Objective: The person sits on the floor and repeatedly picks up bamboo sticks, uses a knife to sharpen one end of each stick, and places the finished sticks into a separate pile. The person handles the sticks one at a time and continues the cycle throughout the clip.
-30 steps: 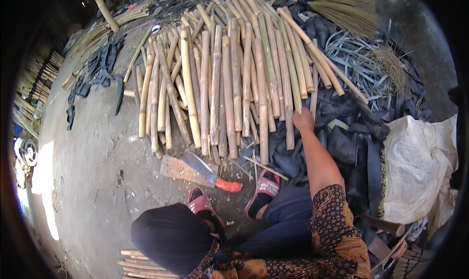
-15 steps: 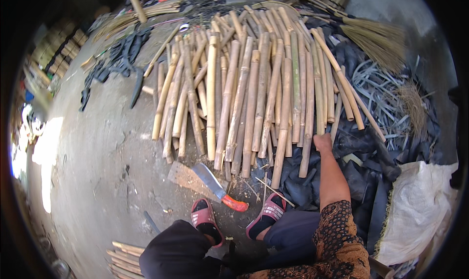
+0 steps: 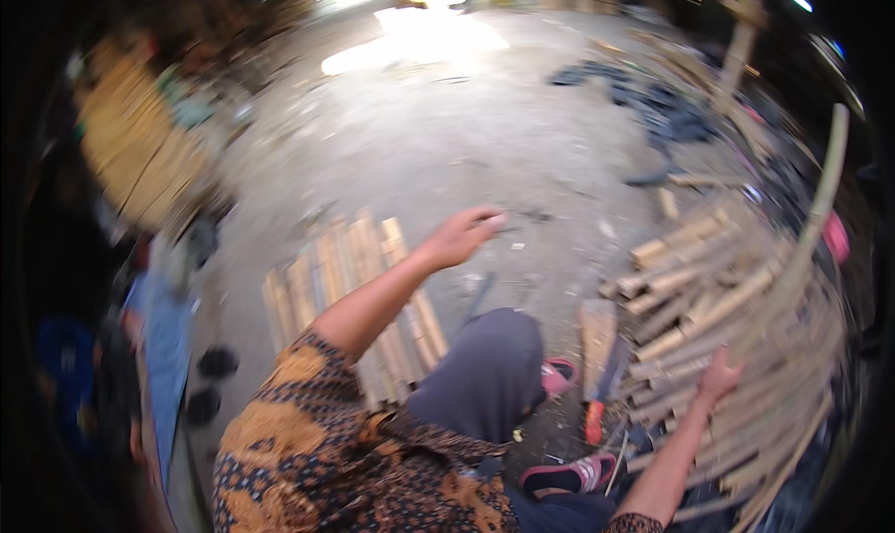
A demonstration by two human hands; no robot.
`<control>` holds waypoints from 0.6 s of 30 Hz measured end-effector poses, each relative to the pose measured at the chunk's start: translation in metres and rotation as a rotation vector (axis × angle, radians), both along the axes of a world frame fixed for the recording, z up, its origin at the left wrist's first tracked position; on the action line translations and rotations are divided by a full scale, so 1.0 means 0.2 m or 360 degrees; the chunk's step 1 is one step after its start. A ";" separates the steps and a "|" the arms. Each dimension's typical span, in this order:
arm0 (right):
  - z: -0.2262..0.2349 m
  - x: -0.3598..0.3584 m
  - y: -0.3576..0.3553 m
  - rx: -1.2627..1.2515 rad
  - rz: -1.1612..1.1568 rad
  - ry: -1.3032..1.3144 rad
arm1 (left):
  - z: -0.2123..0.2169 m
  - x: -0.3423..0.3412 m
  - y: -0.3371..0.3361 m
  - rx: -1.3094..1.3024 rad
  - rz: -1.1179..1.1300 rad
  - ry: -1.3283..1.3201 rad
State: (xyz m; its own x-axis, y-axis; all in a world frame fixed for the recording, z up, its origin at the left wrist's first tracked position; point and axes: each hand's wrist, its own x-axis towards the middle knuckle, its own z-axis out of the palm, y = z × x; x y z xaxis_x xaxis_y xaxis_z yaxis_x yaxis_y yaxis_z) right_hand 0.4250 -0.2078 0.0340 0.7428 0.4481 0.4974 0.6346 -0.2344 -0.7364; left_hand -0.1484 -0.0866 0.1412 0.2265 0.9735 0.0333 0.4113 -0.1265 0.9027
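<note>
My right hand [image 3: 721,380] grips the lower end of a long bamboo pole [image 3: 804,244], which rises tilted up toward the right rim. It is lifted above a big pile of cut bamboo lengths [image 3: 709,300] on the ground at the right. My left hand [image 3: 461,235] is raised in the air over the bare concrete, fingers loose and holding nothing. Under my left forearm lies a small stack of shorter bamboo pieces [image 3: 326,286]. The picture is blurred by motion.
A cleaver with a red handle [image 3: 597,398] lies beside my feet in pink sandals [image 3: 559,377]. Dark strips and scraps [image 3: 667,113] lie at the far right. A stack of yellowish slats [image 3: 140,151] stands at the left. Sunlit concrete floor [image 3: 419,39] stretches ahead.
The view has swung left, so the bamboo pile now sits at the right. My right hand has lifted one long pole from the pile. My left arm has come up into view.
</note>
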 end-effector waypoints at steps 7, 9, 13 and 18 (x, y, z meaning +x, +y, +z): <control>0.26 -1.01 0.37 -0.0007 0.1098 -0.0228 | 0.65 -0.27 -0.10 0.0236 0.0221 -0.1105; 0.19 -1.24 0.39 0.0009 0.1535 -0.0244 | 0.77 -0.35 -0.08 0.0566 0.0296 -0.1317; 0.00 -1.47 0.42 -0.0367 0.1886 -0.0369 | 0.85 -0.46 -0.06 0.0814 0.0621 -0.2081; -0.25 -1.40 0.37 -0.0255 0.1576 -0.0787 | 0.73 -0.29 0.04 0.0823 0.1081 -0.1900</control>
